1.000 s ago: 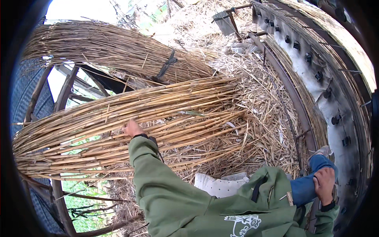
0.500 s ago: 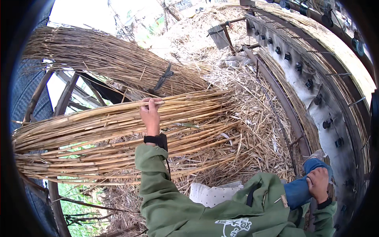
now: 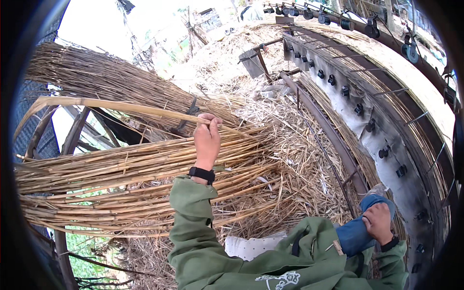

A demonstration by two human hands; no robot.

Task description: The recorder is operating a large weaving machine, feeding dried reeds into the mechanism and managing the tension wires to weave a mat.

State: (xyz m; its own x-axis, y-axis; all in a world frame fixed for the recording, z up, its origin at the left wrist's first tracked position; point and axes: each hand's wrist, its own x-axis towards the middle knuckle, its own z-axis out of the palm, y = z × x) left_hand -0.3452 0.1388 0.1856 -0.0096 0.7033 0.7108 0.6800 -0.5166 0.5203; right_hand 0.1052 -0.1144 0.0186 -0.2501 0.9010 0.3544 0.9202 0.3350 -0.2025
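Note:
My left hand [image 3: 208, 135] is closed on a few pale reed stalks [image 3: 96, 102], lifted above the loose yellow reed bundle [image 3: 96, 169] that fans across the middle left. Behind it lies a darker bundle [image 3: 96, 72] with a dark tie [image 3: 190, 111] round it. My right hand [image 3: 378, 218] rests curled over my blue-jeaned knee [image 3: 353, 234], low on the right.
A long curved metal frame [image 3: 345, 154] runs down the right with a grey strip [image 3: 386, 169] carrying small black fittings. Rollers [image 3: 372, 26] hang from an upper bar. Straw [image 3: 319, 179] covers the ground. A spotted pale pad [image 3: 239, 246] lies beside me. Poles [image 3: 75, 130] stand left.
My left hand has moved up and right, closing on stalks and lifting them out of the bundle. The view has shifted, showing more rollers at the top. My right hand stays on my knee.

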